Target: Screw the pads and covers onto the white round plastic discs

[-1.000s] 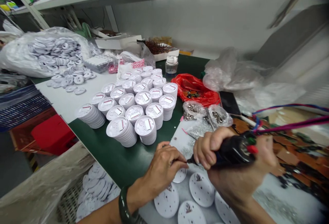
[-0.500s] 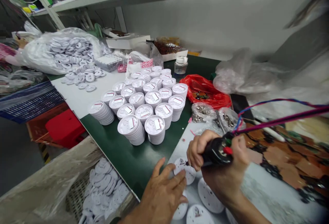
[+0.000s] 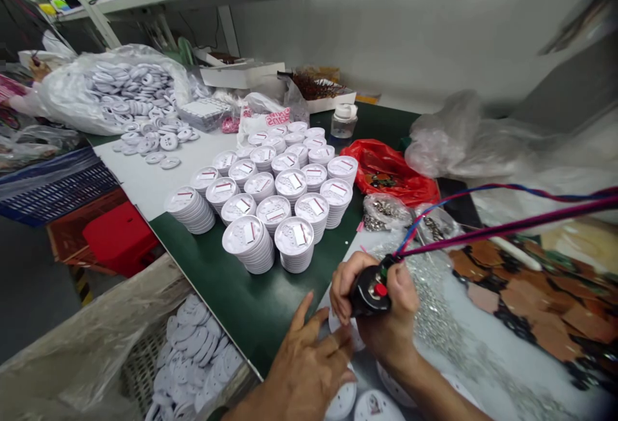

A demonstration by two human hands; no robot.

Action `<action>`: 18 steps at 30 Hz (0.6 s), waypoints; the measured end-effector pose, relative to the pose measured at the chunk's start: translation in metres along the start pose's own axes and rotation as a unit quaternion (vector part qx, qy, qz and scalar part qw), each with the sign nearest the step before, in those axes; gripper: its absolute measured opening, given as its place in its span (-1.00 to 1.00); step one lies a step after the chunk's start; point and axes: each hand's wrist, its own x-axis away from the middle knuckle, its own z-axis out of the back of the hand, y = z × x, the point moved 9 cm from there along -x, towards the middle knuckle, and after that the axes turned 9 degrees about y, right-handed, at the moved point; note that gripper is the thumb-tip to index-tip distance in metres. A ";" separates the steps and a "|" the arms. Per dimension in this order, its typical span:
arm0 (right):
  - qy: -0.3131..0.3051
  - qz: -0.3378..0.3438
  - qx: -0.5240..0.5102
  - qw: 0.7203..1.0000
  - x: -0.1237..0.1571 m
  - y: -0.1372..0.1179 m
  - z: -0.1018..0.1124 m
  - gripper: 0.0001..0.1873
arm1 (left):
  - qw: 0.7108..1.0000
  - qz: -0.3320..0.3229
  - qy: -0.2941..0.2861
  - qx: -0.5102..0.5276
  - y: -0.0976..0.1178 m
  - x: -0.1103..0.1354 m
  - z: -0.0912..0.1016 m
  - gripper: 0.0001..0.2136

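My right hand (image 3: 393,327) grips a black electric screwdriver (image 3: 367,293) with a red button, its blue and red-purple wires running off to the right. Its tip is hidden behind my fingers, over a round white plastic disc (image 3: 356,338). Fingers spread, my left hand (image 3: 309,363) lies against the near left side of that disc. More white discs, such as the one with a small dark part (image 3: 376,407), lie close to my wrists. Small silvery screws (image 3: 434,305) are scattered on the pale surface to the right.
Stacks of white round housings (image 3: 248,241) stand on the green table (image 3: 217,273). A red bag (image 3: 386,170), small bags of metal parts (image 3: 383,210) and brown plates (image 3: 531,292) lie right. White discs fill a basket (image 3: 193,356) below left and a clear bag (image 3: 135,93) behind.
My right hand has moved left with the screwdriver, which is now closer to my left hand and over the disc. My left hand has hardly moved.
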 end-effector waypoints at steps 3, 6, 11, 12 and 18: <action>-0.009 0.000 0.017 1.000 0.002 0.009 0.001 -0.39 | 1.000 0.011 0.005 0.029 0.000 0.000 0.001 -0.66; -0.015 0.001 0.035 0.999 0.004 0.014 -0.001 -0.39 | 0.999 0.021 0.015 0.030 -0.002 0.005 -0.006 -0.75; -0.009 0.034 0.060 0.998 0.009 -0.001 0.000 -0.47 | 1.000 0.025 -0.002 0.006 -0.006 0.014 -0.023 -0.77; -0.008 0.040 0.060 0.997 0.010 -0.006 0.000 -0.47 | 1.000 0.018 -0.006 0.004 -0.005 0.014 -0.022 -0.76; -0.022 0.032 0.028 0.999 0.010 -0.011 0.001 -0.40 | 1.000 -0.015 -0.005 -0.026 0.003 0.005 -0.006 -0.71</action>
